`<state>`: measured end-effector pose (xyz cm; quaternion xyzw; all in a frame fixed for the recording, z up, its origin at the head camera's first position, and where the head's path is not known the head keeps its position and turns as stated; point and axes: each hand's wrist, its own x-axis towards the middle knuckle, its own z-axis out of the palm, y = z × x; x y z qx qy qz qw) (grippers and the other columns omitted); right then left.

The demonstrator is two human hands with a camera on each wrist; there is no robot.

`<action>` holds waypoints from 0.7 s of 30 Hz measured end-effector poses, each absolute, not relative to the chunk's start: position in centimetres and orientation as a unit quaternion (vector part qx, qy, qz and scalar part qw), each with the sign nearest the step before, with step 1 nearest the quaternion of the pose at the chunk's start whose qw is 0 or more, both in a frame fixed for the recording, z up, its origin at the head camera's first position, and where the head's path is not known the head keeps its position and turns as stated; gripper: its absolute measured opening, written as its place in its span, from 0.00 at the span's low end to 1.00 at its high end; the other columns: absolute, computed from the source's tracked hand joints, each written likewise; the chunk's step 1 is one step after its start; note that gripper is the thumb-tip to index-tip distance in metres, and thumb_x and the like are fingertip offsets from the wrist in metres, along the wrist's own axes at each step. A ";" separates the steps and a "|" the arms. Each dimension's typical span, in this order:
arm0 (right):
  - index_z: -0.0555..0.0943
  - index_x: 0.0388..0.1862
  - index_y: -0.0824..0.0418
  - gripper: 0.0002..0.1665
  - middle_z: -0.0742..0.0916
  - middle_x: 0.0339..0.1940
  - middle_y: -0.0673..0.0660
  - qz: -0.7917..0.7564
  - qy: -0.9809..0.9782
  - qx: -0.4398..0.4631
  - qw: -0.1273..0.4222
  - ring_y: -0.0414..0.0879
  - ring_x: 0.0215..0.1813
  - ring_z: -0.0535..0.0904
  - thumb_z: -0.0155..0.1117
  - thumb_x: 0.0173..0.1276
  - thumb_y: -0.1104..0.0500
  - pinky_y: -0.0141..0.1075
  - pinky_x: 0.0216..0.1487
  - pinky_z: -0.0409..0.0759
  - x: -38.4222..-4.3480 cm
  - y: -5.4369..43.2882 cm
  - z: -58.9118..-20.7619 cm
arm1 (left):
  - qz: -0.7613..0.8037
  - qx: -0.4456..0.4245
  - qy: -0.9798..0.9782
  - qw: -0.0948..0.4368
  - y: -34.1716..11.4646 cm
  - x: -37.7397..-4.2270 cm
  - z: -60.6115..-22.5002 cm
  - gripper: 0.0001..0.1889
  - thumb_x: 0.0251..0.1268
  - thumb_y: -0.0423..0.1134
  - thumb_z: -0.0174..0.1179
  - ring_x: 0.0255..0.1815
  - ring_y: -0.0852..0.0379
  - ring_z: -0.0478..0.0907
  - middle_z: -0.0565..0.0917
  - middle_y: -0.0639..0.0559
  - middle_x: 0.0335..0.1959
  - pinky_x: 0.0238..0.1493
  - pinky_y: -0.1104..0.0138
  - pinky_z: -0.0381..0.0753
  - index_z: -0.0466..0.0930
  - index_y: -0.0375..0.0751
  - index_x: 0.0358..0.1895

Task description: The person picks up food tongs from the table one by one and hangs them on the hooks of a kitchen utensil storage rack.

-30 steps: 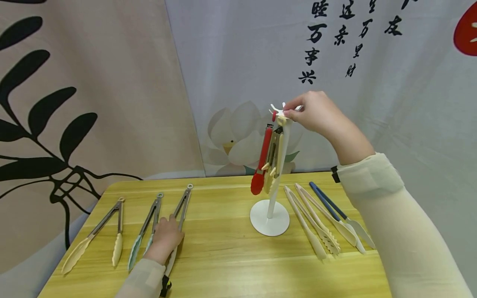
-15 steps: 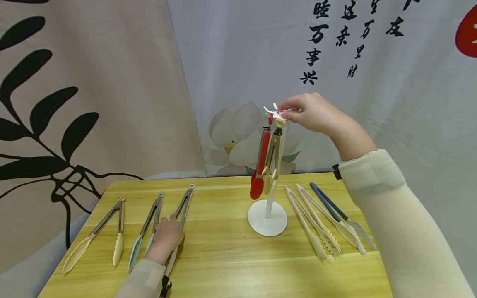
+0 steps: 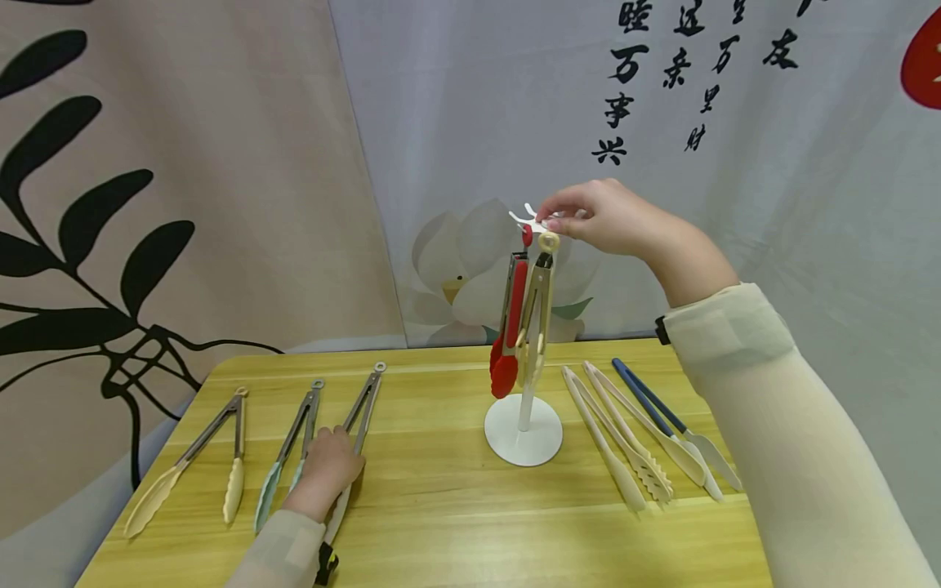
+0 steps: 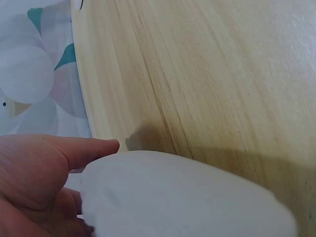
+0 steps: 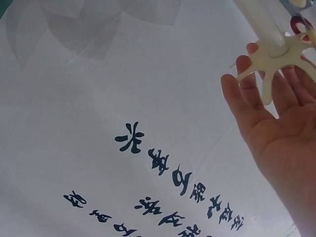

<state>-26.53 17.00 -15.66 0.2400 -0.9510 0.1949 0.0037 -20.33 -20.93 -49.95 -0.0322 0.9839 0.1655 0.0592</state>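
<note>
On the pale-grained wooden tabletop (image 3: 441, 490), R of ctr.:

1 x white upright hanging stand (image 3: 506, 437), round flat base, slim pole, branched hook top (image 5: 269, 74)

Hung on same, heads down, side by side: red-gripped metal tongs (image 3: 517, 302); cream-and-metal tongs (image 3: 542, 294)

Right hand (image 3: 606, 216): thumb & fingers pinched on hook top, nr cream ring

Left hand (image 3: 332, 465): over long metal tongs w/ pale silicone ends (image 3: 369, 408); wrapped round or just resting, can't tell, fingertips hidden

Flanking, L: mint-headed metal tongs (image 3: 268, 496); cream-headed metal tongs (image 3: 181, 464)

Flanking, R: pale plastic-looking tongs (image 3: 601, 445), overlapping, no. unclear; blue-handled, white-ended tongs (image 3: 647, 395)

Handling notes (judged): step looks like steadying or adjusting stand by its top; pinch best kept light, on white hook arms, off the hung rings; any turn or shift slow & level, base flat, as top-held pole w/ wt. on one side prob. tips easily; watch red pair for swing into cream; left hand best kept quiet, so its tongs don't slide
</note>
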 end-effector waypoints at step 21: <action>0.80 0.53 0.55 0.14 0.83 0.53 0.58 0.240 -0.936 0.257 -0.009 0.52 0.51 0.76 0.54 0.72 0.55 0.47 0.52 0.72 -27.0 17.7 -15.9 | 0.185 -0.052 0.977 0.091 -21.0 -20.6 -49.9 0.28 0.55 0.34 0.59 0.40 0.35 0.72 0.71 0.28 0.42 0.28 0.50 0.75 0.65 0.20 0.58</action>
